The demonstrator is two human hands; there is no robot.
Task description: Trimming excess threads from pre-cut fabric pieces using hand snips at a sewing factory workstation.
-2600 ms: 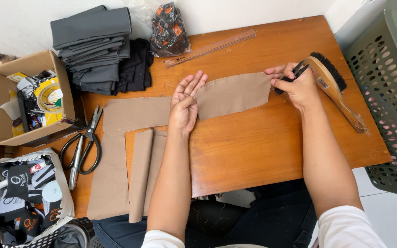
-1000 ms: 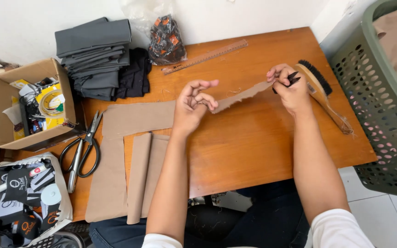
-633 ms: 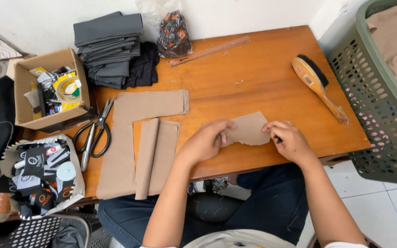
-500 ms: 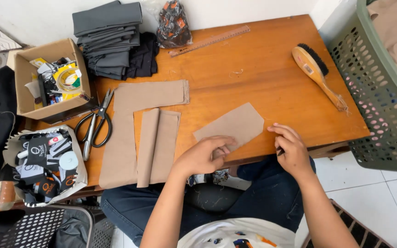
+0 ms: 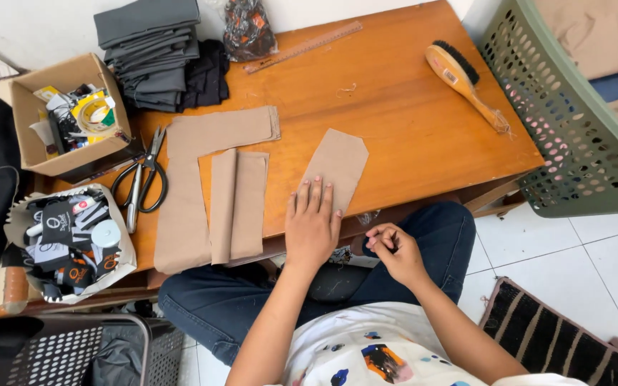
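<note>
A small tan fabric piece [image 5: 339,163] with clipped corners lies near the front edge of the wooden table [image 5: 395,107]. My left hand [image 5: 312,227] rests flat on its near end, fingers together and stretched out. My right hand [image 5: 395,251] hovers over my lap just off the table's front edge, fingertips pinched together; whether anything is between them cannot be made out. To the left lie larger tan fabric pieces [image 5: 209,193], some folded lengthwise.
Black scissors [image 5: 141,180], a cardboard box of tape and oddments [image 5: 66,118], a stack of grey and black cloth [image 5: 155,36], a ruler [image 5: 302,47], a wooden brush [image 5: 463,80]. A green laundry basket [image 5: 574,121] stands right; a basket of labels [image 5: 69,239] sits left.
The tan piece came down from between both hands onto the table near the front edge. My left hand now presses it flat, and my right hand has pulled back over my lap.
</note>
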